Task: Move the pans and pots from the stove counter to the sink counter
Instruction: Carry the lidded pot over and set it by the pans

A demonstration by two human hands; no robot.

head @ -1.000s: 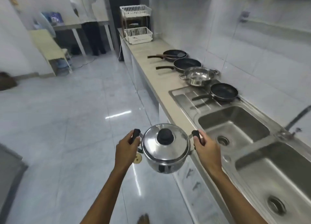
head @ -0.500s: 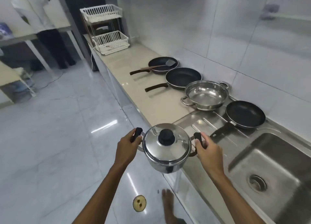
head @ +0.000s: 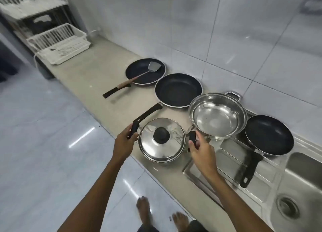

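Two hands on lidded pot (head: 162,139): left hand (head: 124,143) and right hand (head: 202,150) each closed round black side handle. Pot over counter (head: 97,78) edge, near steel bowl (head: 217,116). Advice: lower level, clear bowl rim, release after base rests.
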